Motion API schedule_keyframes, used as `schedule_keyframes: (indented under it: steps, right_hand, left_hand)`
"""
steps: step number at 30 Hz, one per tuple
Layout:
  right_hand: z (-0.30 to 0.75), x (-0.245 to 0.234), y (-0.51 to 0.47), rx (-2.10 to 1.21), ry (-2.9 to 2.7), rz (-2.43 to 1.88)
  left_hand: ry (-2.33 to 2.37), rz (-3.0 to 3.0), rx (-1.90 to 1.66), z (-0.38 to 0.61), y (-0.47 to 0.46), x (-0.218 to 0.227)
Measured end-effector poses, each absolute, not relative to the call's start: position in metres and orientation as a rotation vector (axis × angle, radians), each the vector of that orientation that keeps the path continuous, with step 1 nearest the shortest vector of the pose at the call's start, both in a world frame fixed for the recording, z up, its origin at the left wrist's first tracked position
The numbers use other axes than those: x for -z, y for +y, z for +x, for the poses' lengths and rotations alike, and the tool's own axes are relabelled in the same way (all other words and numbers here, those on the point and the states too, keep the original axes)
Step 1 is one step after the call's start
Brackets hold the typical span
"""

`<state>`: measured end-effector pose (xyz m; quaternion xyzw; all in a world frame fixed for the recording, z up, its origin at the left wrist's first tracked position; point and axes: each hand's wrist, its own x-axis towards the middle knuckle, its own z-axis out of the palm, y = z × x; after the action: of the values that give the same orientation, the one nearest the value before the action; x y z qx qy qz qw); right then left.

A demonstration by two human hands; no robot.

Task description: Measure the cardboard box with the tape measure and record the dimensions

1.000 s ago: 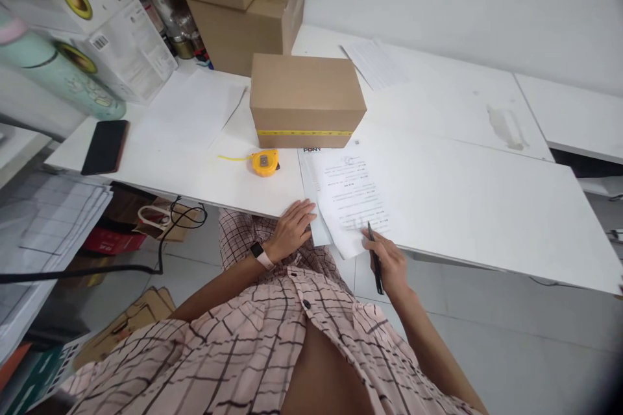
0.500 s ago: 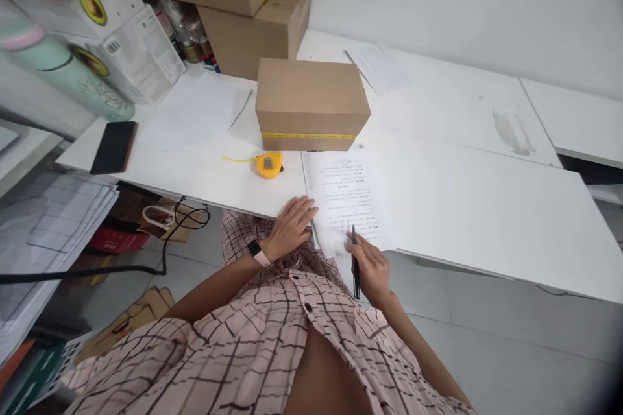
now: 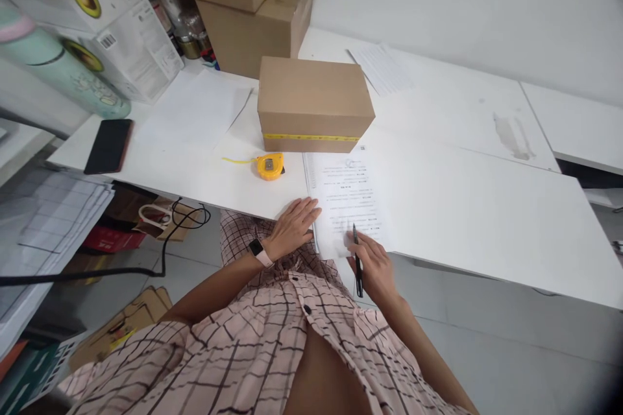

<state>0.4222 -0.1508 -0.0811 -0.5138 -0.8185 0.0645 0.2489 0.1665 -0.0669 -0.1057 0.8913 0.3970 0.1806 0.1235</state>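
Observation:
A printed paper sheet (image 3: 346, 198) lies at the near edge of the white table (image 3: 467, 201). My left hand (image 3: 293, 227) rests flat on the table edge, fingers stretched out, touching the sheet's left side. My right hand (image 3: 374, 267) grips a black pen (image 3: 357, 259), whose tip rests on the lower part of the sheet. Behind the sheet stands a brown cardboard box (image 3: 314, 104) with a yellow tape strip across its front. A yellow tape measure (image 3: 270, 166) lies to the left of the sheet.
A black phone (image 3: 108, 146) lies at the table's left end beside a green bottle (image 3: 58, 68) and white cartons (image 3: 124, 32). Larger cardboard boxes (image 3: 253, 13) are stacked at the back. More paper (image 3: 382, 68) lies farther back. A black cable (image 3: 170, 220) hangs under the table.
The sheet was turned from tilted to straight and slid a little left. My right hand with the pen moved left along with it. My left hand stayed put.

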Motion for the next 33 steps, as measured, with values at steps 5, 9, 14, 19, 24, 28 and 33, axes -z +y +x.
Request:
schedule_keyframes:
  steps: [5,9,14,19,24,28,33]
  right_hand:
    - [0.417,0.051,-0.139,-0.604,-1.806,-1.361]
    - [0.375,0.051,-0.073,-1.126,-1.353,-1.254]
    - [0.332,0.082,0.002,-1.188,-1.274,-1.299]
    - [0.338,0.098,0.009,-1.117,-1.38,-1.264]
    - [0.347,0.103,0.006,-1.061,-1.396,-1.323]
    - [0.346,0.103,0.004,-0.979,-1.457,-1.344]
    - [0.343,0.105,0.004,-0.917,-1.488,-1.35]
  left_hand:
    - [1.187,2.665,-0.495,0.173,-0.064,0.108]
    - [1.182,2.713,-0.545,0.184,-0.064,0.107]
    - [1.173,2.731,-0.523,0.187,-0.064,0.101]
    - [1.195,2.711,-0.494,0.183,-0.065,0.099]
    - [1.248,2.717,-0.486,0.187,-0.067,0.104]
    - [1.283,2.755,-0.511,0.188,-0.067,0.107]
    - [1.303,2.763,-0.51,0.188,-0.067,0.106]
